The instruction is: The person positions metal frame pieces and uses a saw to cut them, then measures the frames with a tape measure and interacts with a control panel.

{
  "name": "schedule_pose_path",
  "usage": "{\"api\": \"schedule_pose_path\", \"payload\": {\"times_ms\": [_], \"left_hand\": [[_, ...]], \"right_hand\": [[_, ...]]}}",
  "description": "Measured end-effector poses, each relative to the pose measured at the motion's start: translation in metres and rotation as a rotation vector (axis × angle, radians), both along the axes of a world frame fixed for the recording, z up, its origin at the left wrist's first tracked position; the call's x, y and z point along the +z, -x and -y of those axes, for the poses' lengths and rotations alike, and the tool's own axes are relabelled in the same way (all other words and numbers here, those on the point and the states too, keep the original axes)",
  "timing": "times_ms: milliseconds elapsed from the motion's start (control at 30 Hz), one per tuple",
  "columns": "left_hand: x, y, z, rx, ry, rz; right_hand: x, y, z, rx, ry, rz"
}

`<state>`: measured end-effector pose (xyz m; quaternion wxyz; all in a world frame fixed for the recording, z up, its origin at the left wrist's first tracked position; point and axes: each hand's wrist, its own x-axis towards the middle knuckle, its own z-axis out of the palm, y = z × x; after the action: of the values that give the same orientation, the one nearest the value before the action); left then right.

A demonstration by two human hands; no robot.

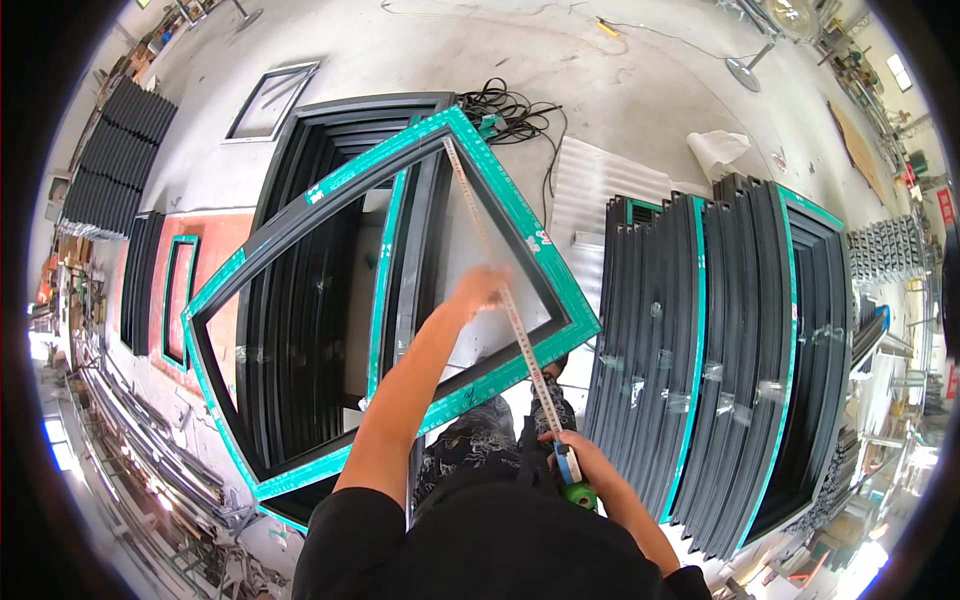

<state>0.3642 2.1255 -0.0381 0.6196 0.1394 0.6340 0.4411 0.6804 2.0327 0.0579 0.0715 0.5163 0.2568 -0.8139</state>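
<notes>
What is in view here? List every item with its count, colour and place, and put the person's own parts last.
Window frame: one, black with teal tape, tilted up at centre, under the tape measure.
Tape measure: one, pale blade running from the frame's top corner down to a green case at the right hand.
Frame stack: one stack, black, lying on the floor behind the tilted frame.
Leaning frames: a row, count unclear, black with teal edges, at right.
Cable: one bundle, black, on the floor at top centre.
White sheet: one, on the floor right of centre.
Dark bars: one stack, upper left.
Left hand: one, blurred, at the blade mid-frame.
Right hand: one, gripping the tape case.
</notes>
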Motion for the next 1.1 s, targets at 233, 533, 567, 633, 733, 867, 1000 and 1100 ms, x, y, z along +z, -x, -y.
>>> {"api": "schedule_pose_path", "payload": {"times_ms": [233,533,567,633,733,867,1000,1100], "left_hand": [[-0.027,0.014,-0.040,0.018,0.003,-0.123],[-0.021,-0.006,-0.056,0.063,0.000,-0.206],[-0.021,-0.005,-0.058,0.085,-0.005,-0.202],[-0.020,-0.003,-0.063,0.088,0.006,-0.187],[-0.024,-0.005,-0.065,0.115,0.016,-0.182],[-0.030,-0.008,-0.060,0.097,0.042,-0.199],[-0.028,-0.011,-0.060,0.074,0.046,-0.199],[-0.029,-0.011,-0.059,0.071,0.027,-0.194]], "right_hand": [[-0.061,-0.028,-0.066,-0.033,0.145,-0.056],[-0.073,-0.030,-0.080,-0.069,0.045,0.041],[-0.074,-0.031,-0.085,-0.066,-0.135,0.023],[-0.076,-0.035,-0.090,-0.067,-0.310,0.007],[-0.081,-0.038,-0.092,-0.062,-0.307,0.032],[-0.079,-0.038,-0.093,-0.108,-0.288,0.036],[-0.081,-0.041,-0.093,-0.074,-0.286,0.055],[-0.076,-0.038,-0.093,-0.071,-0.243,0.077]]}}
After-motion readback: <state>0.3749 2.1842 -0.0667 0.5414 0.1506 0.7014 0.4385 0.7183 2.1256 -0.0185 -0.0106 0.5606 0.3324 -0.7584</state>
